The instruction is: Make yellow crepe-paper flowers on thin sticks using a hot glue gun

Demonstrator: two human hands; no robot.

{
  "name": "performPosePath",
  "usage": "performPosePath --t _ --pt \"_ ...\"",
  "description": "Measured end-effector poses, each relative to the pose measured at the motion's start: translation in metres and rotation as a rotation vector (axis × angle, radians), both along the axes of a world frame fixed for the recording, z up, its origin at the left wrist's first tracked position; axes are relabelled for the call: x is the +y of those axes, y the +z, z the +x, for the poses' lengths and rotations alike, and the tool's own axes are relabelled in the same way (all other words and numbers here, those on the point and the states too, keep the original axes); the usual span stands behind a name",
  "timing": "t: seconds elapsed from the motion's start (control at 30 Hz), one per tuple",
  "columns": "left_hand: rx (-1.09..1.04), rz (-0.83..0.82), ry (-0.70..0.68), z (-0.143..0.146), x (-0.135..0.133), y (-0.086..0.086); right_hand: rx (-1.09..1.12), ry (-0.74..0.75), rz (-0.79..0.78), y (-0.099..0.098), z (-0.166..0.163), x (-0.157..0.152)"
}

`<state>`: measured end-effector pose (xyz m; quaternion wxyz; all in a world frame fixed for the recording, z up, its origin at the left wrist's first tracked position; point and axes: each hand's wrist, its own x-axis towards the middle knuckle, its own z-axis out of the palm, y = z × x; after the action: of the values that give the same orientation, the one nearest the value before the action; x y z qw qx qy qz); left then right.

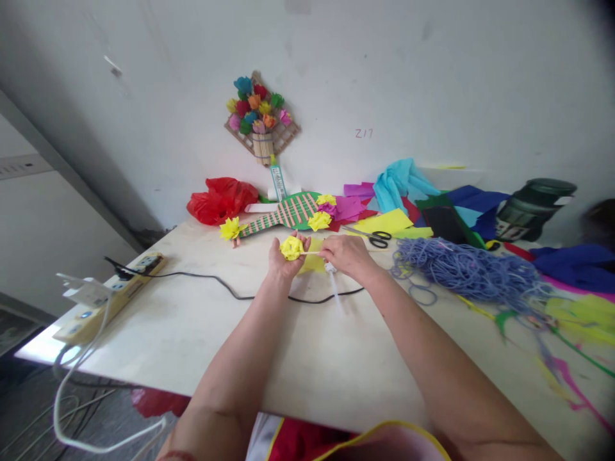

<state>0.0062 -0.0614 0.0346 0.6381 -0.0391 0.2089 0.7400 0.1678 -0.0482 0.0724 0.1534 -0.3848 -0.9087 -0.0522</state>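
Observation:
My left hand [284,261] is cupped around a yellow crepe-paper flower [291,248], its face turned up between thumb and fingers. My right hand [346,255] pinches a thin pale stick [311,253], whose left end reaches the flower; whether it touches the petals I cannot tell. Below the right hand is a small white piece with a translucent rod [337,296], partly hidden and blurred. Under both hands lies a yellow paper sheet [314,257]. Just beyond stands a green guitar-shaped craft [293,212] with pink strips and paper flowers on it.
Black-handled scissors [379,239] lie beyond my right hand. A heap of blue-purple cord [471,269], coloured paper [384,222] and a dark green jar [533,208] fill the right side. A black cable [216,278] crosses the table [202,346] from a power strip [115,298].

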Motion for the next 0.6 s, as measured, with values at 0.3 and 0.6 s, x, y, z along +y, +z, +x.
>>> performPosePath --t 0.3,0.6 --pt "-0.011 -0.013 0.014 0.0 0.0 -0.001 0.024 0.038 -0.061 -0.01 -0.001 0.005" --pt "-0.003 -0.039 -0.014 -0.001 0.002 -0.002 0.149 0.047 -0.089 -0.014 0.0 0.011"
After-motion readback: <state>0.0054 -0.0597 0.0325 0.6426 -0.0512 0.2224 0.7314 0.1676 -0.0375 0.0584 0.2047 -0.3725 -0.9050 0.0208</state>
